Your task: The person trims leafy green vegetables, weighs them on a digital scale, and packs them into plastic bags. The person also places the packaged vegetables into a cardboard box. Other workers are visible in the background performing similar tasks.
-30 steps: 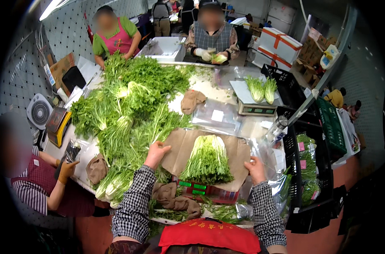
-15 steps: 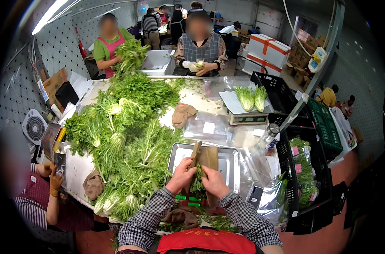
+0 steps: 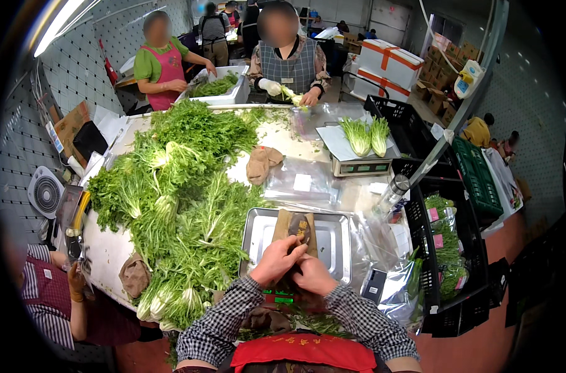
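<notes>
Gripping what looks like a paper-wrapped bundle [image 3: 293,231], both hands [image 3: 295,267] meet over the tray [image 3: 333,239].

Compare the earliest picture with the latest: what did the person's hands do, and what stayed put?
Both hands came in from the spread brown paper and met; the left hand and right hand now hold the brown paper wrap over the metal tray. The pile of greens stayed.

Both hands, the left hand [image 3: 277,258] and the right hand [image 3: 313,276], cover most of the brown paper roll [image 3: 295,229], so what it wraps cannot be seen. The heap of leafy greens [image 3: 177,199] hides much of the counter [image 3: 109,248] on the left. The person at near left [image 3: 50,295] is cut off by the dark rim. The digits on the far scale [image 3: 361,166] are too small to tell.
</notes>
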`<state>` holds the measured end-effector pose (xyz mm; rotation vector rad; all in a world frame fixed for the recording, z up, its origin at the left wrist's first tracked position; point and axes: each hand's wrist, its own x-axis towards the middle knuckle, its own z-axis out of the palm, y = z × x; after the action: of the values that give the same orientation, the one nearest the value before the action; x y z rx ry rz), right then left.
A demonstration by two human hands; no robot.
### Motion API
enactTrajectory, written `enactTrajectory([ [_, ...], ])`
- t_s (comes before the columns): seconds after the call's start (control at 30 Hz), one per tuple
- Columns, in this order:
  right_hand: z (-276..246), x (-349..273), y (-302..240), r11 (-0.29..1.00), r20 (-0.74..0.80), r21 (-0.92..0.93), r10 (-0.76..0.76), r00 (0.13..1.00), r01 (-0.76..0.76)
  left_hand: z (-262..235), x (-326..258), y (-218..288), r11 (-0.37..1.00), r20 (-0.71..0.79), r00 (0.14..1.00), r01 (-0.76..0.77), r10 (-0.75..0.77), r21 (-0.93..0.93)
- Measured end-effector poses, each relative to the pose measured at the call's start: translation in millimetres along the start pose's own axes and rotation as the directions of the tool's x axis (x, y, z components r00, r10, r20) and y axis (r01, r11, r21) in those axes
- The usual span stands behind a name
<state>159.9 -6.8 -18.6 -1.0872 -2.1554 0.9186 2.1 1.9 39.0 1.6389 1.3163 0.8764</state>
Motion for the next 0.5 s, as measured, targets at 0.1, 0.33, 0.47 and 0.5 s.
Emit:
enactTrajectory([
  [0.1, -20.3, -4.6, 5.0, 0.988, 0.035, 0.154, 0.023, 0.999, -0.028, 3.6, 3.1, -10.8, 0.997, -0.019, 0.998, -0.056, 0.056, 0.045],
  [0.33, -19.6, -10.1, 23.5, 0.874, -0.298, 0.218, 0.484, 0.823, -0.435, 7.5, -1.3, -12.3, 0.975, -0.016, 0.993, -0.113, 0.118, 0.192],
  [0.47, -16.4, -5.0, 42.2, 0.769, -0.118, 0.308, 0.615, 0.78, -0.56, 7.8, -3.9, -6.9, 0.983, 0.002, 0.997, -0.081, 0.081, 0.164],
  [0.5, -16.8, -0.6, 38.3, 0.76, -0.061, 0.309, 0.616, 0.786, -0.572, 5.7, -5.6, -10.1, 0.988, 0.003, 0.998, -0.069, 0.069, 0.139],
])
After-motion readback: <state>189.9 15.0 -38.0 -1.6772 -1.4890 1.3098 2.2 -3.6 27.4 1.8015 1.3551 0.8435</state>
